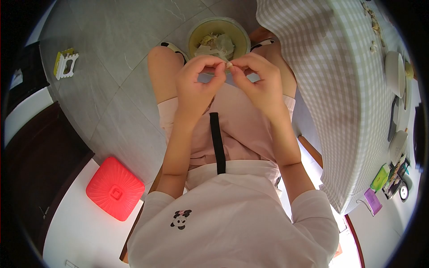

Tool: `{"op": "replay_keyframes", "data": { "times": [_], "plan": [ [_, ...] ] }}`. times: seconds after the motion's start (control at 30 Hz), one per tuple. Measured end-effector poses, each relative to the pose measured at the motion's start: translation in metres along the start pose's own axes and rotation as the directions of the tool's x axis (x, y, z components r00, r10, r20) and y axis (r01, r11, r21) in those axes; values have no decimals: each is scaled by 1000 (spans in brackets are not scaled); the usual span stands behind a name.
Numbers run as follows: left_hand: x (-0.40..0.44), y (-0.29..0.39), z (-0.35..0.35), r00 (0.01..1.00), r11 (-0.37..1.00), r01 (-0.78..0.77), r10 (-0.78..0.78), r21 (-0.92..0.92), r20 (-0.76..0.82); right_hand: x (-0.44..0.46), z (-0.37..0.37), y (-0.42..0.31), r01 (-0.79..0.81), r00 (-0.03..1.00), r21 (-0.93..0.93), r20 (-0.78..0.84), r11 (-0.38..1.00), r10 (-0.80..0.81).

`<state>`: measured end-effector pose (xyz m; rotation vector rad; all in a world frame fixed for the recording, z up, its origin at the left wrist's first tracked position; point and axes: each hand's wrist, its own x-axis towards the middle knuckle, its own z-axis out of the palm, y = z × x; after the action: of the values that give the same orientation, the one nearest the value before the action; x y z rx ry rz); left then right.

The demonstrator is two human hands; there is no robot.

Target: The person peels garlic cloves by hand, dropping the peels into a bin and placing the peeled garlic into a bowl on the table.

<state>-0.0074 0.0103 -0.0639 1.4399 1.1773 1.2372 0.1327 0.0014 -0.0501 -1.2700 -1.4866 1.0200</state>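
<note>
Between the fingertips of both hands is a small whitish piece (229,65) that looks like a garlic clove. My left hand (199,79) pinches it from one side with thumb and forefinger. From the other side, the thumb and forefinger of my right hand (261,79) close on it, so the two hands nearly meet. Just beyond them on the floor, between the feet, stands a round yellowish bin (243,38). Crumpled clear plastic (225,44) and pale scraps lie inside it. The hands partly hide the bin's near rim.
A table with a grey checked cloth (330,80) runs along the right, bearing pale bits (374,44), a white bowl (395,73) and a green packet (380,177). A red stool (115,188) stands lower left; a white-and-yellow stool (67,64) is farther off on the tiled floor.
</note>
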Motion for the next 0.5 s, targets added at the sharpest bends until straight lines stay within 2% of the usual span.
{"op": "replay_keyframes", "data": {
  "times": [0.03, 0.1, 0.3, 0.5],
  "plan": [
    [0, 0, 0, 1000, 1000, 0, 0, 0, 0, 0, 0, 0, -7, 1000, 27, -2, 1000, 7],
    [-1, 1, 2, 997, 988, 69, -73, -136, -22, 0, -1, 0, -13, 1000, 54, -3, 998, 13],
    [2, 4, 0, 999, 996, -10, 14, -88, 44, 1, -5, 0, 2, 1000, 17, 31, 1000, -2],
    [0, 2, 0, 999, 995, 17, -14, -98, 31, 2, -3, 0, 24, 999, 23, 35, 999, -25]
  ]
}}
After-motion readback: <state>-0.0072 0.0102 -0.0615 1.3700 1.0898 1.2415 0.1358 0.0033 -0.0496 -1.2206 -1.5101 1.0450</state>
